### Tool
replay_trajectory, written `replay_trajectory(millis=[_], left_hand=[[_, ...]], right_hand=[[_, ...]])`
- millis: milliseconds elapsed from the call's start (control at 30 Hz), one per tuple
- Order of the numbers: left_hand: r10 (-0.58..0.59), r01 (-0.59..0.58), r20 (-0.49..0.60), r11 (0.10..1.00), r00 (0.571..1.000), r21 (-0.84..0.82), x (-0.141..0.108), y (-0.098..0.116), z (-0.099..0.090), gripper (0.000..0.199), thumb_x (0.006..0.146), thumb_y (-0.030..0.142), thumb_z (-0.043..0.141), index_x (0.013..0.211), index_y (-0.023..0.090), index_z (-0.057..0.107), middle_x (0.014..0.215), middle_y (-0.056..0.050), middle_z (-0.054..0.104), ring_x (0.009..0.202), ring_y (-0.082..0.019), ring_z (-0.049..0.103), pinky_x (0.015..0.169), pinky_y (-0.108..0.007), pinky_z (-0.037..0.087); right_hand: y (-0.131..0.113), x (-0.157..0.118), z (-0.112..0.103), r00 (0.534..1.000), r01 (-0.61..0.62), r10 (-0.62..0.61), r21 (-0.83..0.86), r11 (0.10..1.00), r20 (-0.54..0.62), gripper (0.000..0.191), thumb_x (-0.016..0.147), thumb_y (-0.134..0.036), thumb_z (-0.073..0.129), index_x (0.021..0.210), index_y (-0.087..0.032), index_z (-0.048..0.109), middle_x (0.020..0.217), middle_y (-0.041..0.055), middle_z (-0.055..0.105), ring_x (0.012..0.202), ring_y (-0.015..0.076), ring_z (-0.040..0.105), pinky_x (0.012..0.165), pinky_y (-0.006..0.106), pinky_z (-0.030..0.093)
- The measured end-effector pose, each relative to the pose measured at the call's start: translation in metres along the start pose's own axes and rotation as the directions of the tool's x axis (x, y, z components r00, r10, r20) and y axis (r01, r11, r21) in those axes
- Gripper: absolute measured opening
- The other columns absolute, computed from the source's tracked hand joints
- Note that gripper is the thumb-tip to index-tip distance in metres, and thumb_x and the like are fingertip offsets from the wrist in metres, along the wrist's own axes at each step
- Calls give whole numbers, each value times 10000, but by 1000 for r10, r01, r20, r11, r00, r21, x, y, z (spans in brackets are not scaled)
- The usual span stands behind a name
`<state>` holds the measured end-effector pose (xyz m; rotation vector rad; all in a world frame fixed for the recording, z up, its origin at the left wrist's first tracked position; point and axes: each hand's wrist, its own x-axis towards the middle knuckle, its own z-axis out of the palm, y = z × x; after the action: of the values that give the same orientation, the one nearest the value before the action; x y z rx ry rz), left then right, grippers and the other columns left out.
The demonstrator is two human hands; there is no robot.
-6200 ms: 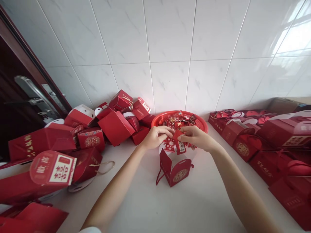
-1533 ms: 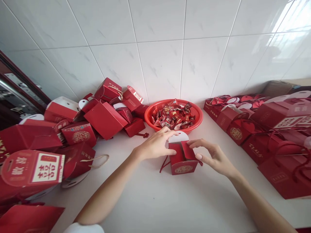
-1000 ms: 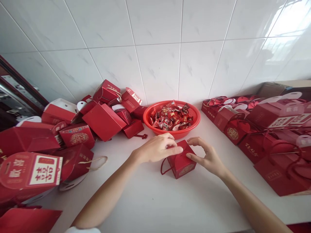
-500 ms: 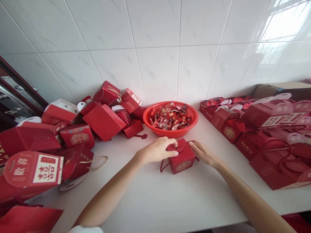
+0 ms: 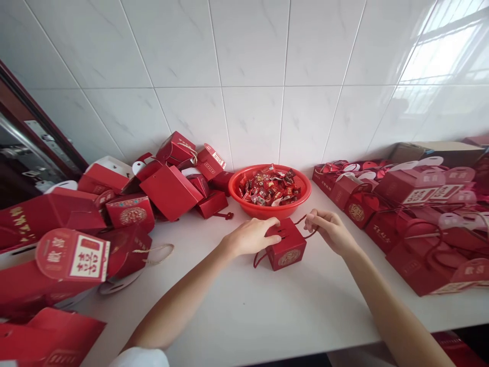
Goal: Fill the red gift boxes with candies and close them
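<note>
A small red gift box point(image 5: 289, 253) with a round gold pattern on its front stands upright on the white tabletop point(image 5: 244, 316). My left hand point(image 5: 252, 237) grips it from the left, with thumb and fingers over its top. On the right side, my right hand point(image 5: 331, 232) pinches the dark red cord handle point(image 5: 311, 234) and holds it out from the box. Another loop of cord hangs at the box's left side. Just behind stands a red plastic basket point(image 5: 263, 211) of wrapped candies point(image 5: 270, 186).
At the left lies a loose pile of red boxes point(image 5: 171, 192), some with open flaps. Rows of red boxes with handles point(image 5: 412, 255) crowd the right side. A cardboard box point(image 5: 431, 151) sits at the back right, and a tiled wall point(image 5: 252, 122) rises behind.
My right hand has moved from the box's right side outward and has taken hold of the cord handle, pulling it out. My left hand stays on the box. The view has shifted slightly.
</note>
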<state>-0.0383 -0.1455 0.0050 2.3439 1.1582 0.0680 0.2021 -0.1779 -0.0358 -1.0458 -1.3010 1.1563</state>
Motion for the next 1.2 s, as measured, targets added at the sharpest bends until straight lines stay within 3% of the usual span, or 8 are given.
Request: replay_trajectory(millis=[133, 367, 567, 667, 767, 867, 1033, 1200], left_hand=[[14, -14, -7, 1000, 1000, -11, 4, -1, -1, 407, 907, 468, 549, 1269, 283, 576, 1275, -37, 688, 1154, -278, 645, 887, -335, 498], [58, -64, -53, 990, 997, -125, 9, 0, -2, 293, 865, 385, 625, 1134, 270, 643, 1161, -9, 723, 1061, -247, 672, 818, -295, 502], [8, 25, 86, 922, 996, -387, 11, -5, -9, 384, 807, 280, 651, 1183, 204, 643, 893, -20, 723, 622, -164, 670, 655, -293, 507], [-23, 39, 50, 941, 998, -338, 12, -9, -13, 409, 776, 235, 661, 1181, 182, 639, 807, -12, 700, 736, -194, 695, 721, -294, 507], [-74, 71, -12, 984, 997, -166, 13, -13, -15, 307, 754, 261, 679, 1050, 189, 635, 943, -35, 714, 909, -229, 687, 729, -283, 495], [-108, 108, 10, 988, 994, -107, 16, -18, -13, 332, 725, 259, 696, 1030, 197, 584, 1012, -34, 714, 942, -229, 683, 728, -276, 492], [-145, 147, 23, 970, 989, -196, 22, -24, -6, 488, 667, 247, 742, 1106, 200, 532, 933, -24, 714, 900, -242, 697, 706, -290, 498], [-162, 146, -10, 915, 987, -377, 22, -21, -10, 322, 747, 155, 607, 1056, 206, 530, 756, 23, 653, 744, -194, 705, 687, -288, 518]], right_hand=[[-18, -1, 9, 996, 47, -53, 84, 995, 71, 370, 760, -502, 771, 650, -187, 613, 678, 24, 627, 615, 129, 530, 625, 282, 438], [-20, 7, 27, 970, -19, 77, -244, 970, 229, 394, 800, -546, 710, 837, -155, 682, 780, 39, 677, 541, 91, 486, 523, 256, 377], [-18, 8, 36, 970, 4, 78, -339, 941, 229, 423, 785, -577, 699, 786, -158, 640, 697, 23, 635, 556, 103, 490, 504, 248, 388], [-20, 8, 35, 969, -17, 102, -351, 936, 224, 409, 779, -562, 703, 793, -158, 638, 762, 40, 667, 573, 107, 513, 516, 252, 407], [-20, 7, 35, 968, -37, 123, -360, 932, 218, 389, 778, -542, 703, 798, -158, 642, 782, 46, 674, 572, 105, 513, 521, 252, 411], [-19, 7, 35, 971, -43, 123, -361, 932, 203, 383, 773, -537, 706, 797, -161, 637, 789, 51, 682, 569, 104, 511, 519, 251, 411], [-18, 7, 35, 974, -32, 110, -363, 931, 196, 403, 769, -558, 704, 792, -161, 638, 778, 53, 687, 566, 108, 513, 516, 253, 407], [-18, 6, 35, 975, -34, 109, -352, 936, 196, 400, 775, -554, 697, 794, -158, 651, 738, 42, 666, 575, 108, 508, 514, 245, 400]])
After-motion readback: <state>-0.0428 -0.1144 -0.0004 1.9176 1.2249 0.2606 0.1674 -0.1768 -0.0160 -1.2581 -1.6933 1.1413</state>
